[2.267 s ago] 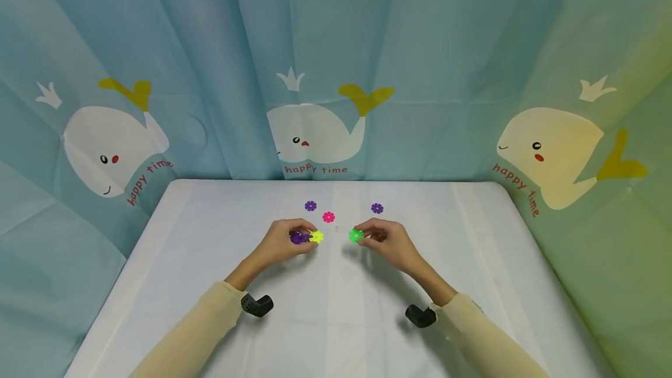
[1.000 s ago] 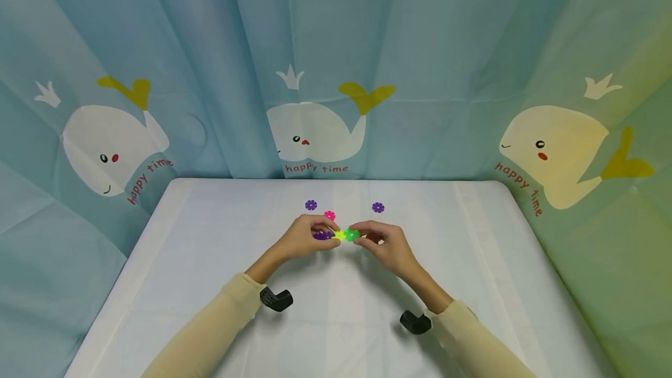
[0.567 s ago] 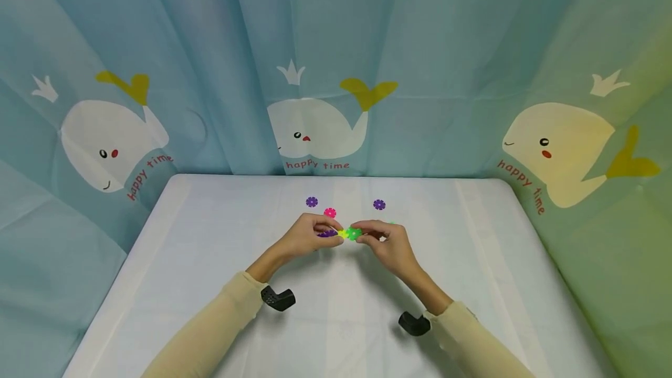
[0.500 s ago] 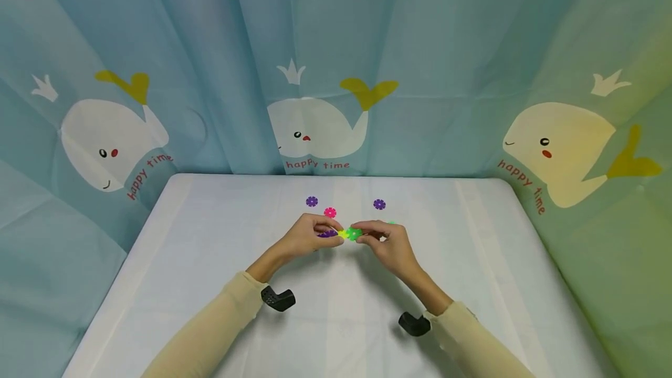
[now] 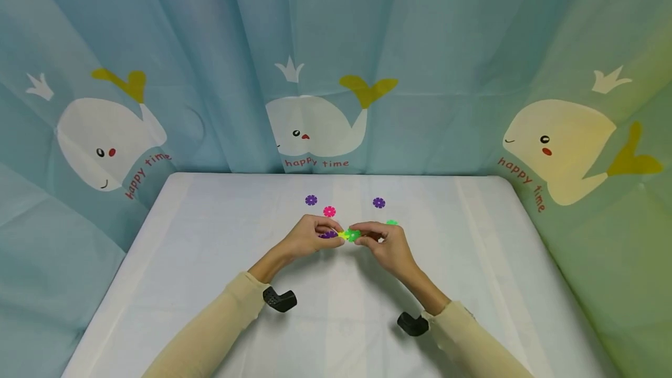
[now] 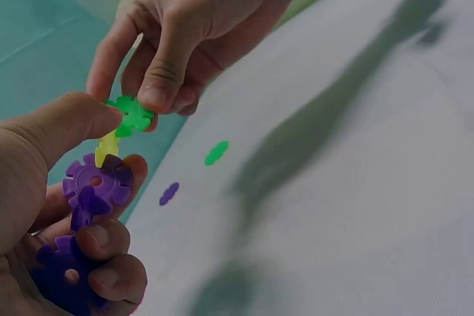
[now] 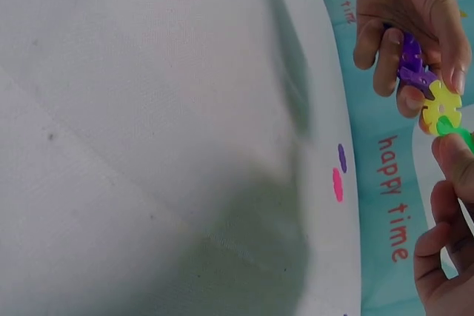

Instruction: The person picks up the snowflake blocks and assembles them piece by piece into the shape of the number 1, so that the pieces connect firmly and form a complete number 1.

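My left hand (image 5: pixel 304 238) holds a short chain of interlocking snowflake discs above the table. In the left wrist view, several purple discs (image 6: pixel 96 181) are joined at angles, the lower ones partly hidden by curled fingers. A yellow disc (image 7: pixel 442 105) sits at the chain's end, by the left thumb. My right hand (image 5: pixel 388 247) pinches a green disc (image 6: pixel 133 115) between thumb and fingers. The green disc's edge overlaps the yellow disc's edge, set at an angle to it. How deep the slots mesh is unclear.
Loose discs lie beyond the hands on the white table (image 5: pixel 210 284): a purple disc (image 5: pixel 311 200), a pink disc (image 5: pixel 329 212), another purple disc (image 5: pixel 379 203) and a green disc (image 5: pixel 392 223), partly behind the right hand. A whale-print curtain (image 5: pixel 441 74) surrounds the table.
The left hand has moved right with the chain, bringing the yellow disc against the green one. Over the last half second the hands hardly move. A green disc now shows behind the right hand.
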The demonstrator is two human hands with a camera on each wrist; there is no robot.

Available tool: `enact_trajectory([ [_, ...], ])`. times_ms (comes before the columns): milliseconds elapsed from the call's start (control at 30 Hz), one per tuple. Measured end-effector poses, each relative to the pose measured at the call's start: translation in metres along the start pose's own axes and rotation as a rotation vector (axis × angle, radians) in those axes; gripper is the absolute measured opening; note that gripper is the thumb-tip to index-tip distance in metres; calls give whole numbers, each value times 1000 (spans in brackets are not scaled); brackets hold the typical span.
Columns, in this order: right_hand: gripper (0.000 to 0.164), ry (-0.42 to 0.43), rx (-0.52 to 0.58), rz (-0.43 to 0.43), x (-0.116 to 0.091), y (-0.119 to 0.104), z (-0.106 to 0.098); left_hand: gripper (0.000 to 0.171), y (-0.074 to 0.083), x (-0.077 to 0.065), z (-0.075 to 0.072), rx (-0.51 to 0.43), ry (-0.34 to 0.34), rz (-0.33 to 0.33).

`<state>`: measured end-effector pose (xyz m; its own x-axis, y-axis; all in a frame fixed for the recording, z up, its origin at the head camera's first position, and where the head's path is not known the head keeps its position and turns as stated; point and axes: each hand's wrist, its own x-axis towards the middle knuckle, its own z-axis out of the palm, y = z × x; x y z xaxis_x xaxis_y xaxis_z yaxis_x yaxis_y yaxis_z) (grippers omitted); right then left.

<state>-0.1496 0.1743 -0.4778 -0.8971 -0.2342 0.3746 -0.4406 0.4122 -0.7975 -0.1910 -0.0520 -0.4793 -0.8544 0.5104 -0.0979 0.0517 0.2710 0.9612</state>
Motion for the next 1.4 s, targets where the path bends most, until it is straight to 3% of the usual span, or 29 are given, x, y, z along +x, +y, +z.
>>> enact_trajectory([
  [367,26,-70,18,-62,0,14,-9,23,2,-3,-1,-5,-10,-39],
  [633,23,-94,-35,-66,-2,13,-14,22,1,-4,-2,-11,-31,-21],
  [733,23,-94,-41,-62,-3,12,-14,22,-1,-4,-2,31,-32,22],
  [1000,23,-114,-57,22,-8,16,-12,31,-15,-1,3,322,12,257],
  [1233,21,-134,-25,109,-14,24,-7,28,-17,-3,9,384,-1,364],
  [1400,20,-132,16,156,-18,28,-2,23,-19,-4,11,404,-1,391],
])
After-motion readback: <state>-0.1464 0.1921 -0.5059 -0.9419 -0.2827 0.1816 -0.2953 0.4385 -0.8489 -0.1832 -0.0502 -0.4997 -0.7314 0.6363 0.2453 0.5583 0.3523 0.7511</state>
